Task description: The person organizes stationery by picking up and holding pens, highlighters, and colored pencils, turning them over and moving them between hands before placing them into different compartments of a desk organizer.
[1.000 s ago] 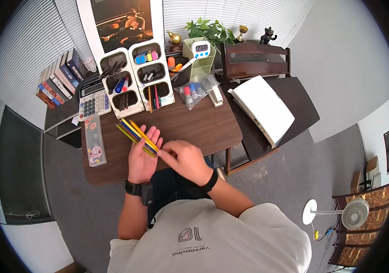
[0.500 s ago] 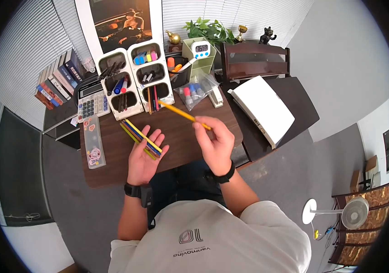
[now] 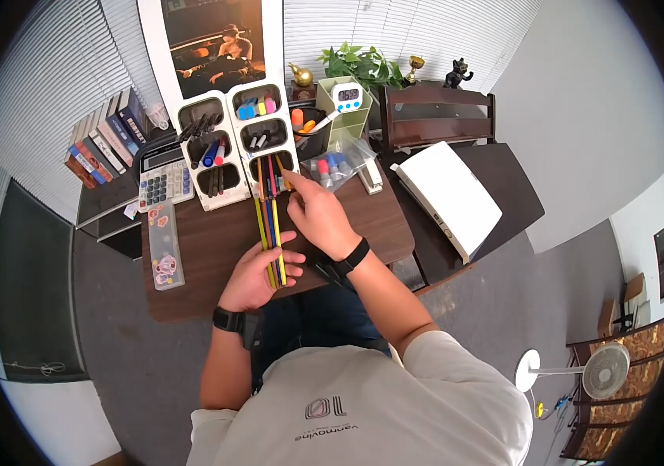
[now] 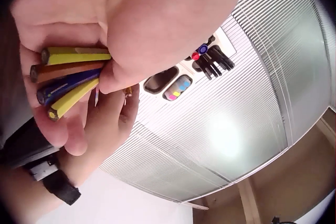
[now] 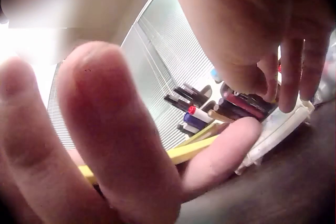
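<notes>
The left hand [image 3: 258,276] holds several pencils [image 3: 275,248], their far ends pointing toward the white organizer [image 3: 250,200]. In the left wrist view its thumb presses a green-yellow pencil [image 4: 79,56], a brown one [image 4: 68,70], a blue one [image 4: 65,86] and a yellow one [image 4: 73,99] against the fingers. The right hand [image 3: 322,217] is at the organizer's lower right compartment, its fingertips pinching the near end of an orange-yellow pencil [image 3: 286,181]. Other pencils [image 3: 272,171] stand in that compartment. In the right wrist view the right hand [image 5: 252,35] hides its pencil.
Markers [image 3: 211,153] and highlighters [image 3: 256,107] fill other compartments. Left are a calculator [image 3: 165,186], a stickered case [image 3: 165,252] and books [image 3: 110,140]. Right are a bag [image 3: 333,167], a stapler [image 3: 371,177] and a white box [image 3: 452,202]. A timer [image 3: 346,96] sits behind.
The right hand has taken an orange-yellow pencil from the left hand's bundle and moved it to the organizer. The left hand has shifted right, and its pencils now point more directly away from the body.
</notes>
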Tool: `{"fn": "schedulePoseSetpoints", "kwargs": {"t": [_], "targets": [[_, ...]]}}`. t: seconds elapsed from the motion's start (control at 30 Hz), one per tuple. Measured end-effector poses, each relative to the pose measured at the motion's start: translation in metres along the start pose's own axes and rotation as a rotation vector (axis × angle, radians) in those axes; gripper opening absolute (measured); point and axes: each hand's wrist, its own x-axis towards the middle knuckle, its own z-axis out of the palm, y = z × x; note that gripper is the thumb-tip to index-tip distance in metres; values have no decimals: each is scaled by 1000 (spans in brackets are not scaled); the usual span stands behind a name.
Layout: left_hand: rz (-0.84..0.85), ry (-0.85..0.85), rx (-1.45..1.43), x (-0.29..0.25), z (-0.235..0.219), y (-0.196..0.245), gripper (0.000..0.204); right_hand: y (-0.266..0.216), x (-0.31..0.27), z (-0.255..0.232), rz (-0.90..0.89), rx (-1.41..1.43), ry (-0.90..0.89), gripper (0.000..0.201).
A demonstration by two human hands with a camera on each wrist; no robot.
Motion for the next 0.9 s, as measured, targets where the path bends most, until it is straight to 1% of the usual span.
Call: {"fn": "schedulePoseSetpoints", "kwargs": {"t": [0.1,0.17,0.23,0.27,0.3,0.37,0.43,0.5,0.53,0.6,0.63,0.7,0.73,0.77,0.8,0.83,0.87,0.9], "targets": [[17,13,-3,-1,-1,-3,47,-8,-16,-8,21,-36,22,41],[37,18,-17,-2,0,-4,46,-14,-39,-14,-33,142,130,36],[95,74,-132,-4,0,-11,42,-28,-68,-22,45,169,72,18],[168,-4,-195,-3,-6,-17,36,-31,-83,-20,36,186,29,16],[162,2,-200,-3,-6,-21,36,-34,-96,-19,30,203,-12,16],[314,99,-223,-4,-3,-25,32,-42,-112,-15,78,153,-136,15],[303,97,-202,-4,0,-26,32,-43,-116,-4,99,167,-109,17],[304,87,-159,-2,1,-22,31,-39,-112,2,19,61,-66,16],[305,84,-155,-2,1,-21,31,-38,-112,2,16,62,-61,16],[314,19,-190,-3,0,-21,30,-40,-105,-4,81,65,-34,16],[314,19,-193,-4,-1,-22,30,-39,-102,-5,82,64,-36,16],[298,33,-242,-4,-2,-21,30,-37,-96,-7,-92,65,152,18],[303,30,-245,-4,-4,-22,30,-39,-94,-13,-74,98,157,21],[301,50,-309,-3,-6,-24,30,-43,-91,-20,-81,96,153,21],[300,69,-373,-2,-8,-25,31,-47,-87,-27,-98,167,209,22],[304,69,-375,-2,-10,-25,31,-47,-84,-32,-112,241,266,23],[293,61,-352,-4,-9,-23,32,-40,-83,-32,-84,291,310,24],[281,52,-328,-5,-9,-21,33,-39,-75,-36,-131,240,372,24]]}}
